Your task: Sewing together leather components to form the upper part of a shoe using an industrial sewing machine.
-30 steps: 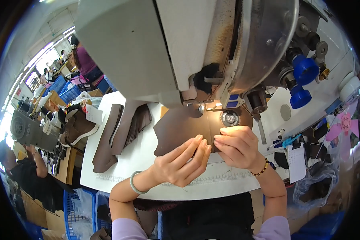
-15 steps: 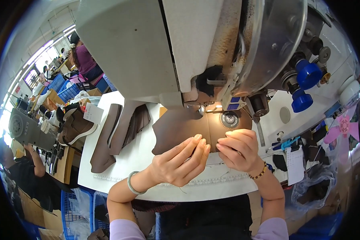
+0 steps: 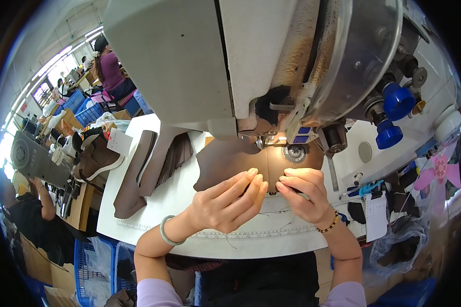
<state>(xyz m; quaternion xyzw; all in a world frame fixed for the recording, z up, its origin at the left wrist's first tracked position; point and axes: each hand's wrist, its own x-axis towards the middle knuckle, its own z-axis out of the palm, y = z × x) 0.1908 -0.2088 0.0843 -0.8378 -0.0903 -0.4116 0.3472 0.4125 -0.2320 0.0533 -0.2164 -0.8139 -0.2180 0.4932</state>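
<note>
A sewing machine stands over the white work table. A flat brown leather piece lies under its needle area, lit by a small lamp, with a dark round disc near its right part. In front of the leather, my left hand is closed in a pinch, fingertips pointing up and right. My right hand faces it across a narrow gap, thumb and fingers also pinched. Anything between the fingertips of either hand is too small to make out.
Stacked brown leather pieces and long strips lie at the left, beside a brown shoe. A printed ruler runs along the table front, with loose threads nearby. Blue knobs jut out at right. Co-workers sit at far left.
The view has shifted slightly. My hands stay in nearly the same place before the leather, both still pinched; the fingers of my right hand have shifted slightly.
</note>
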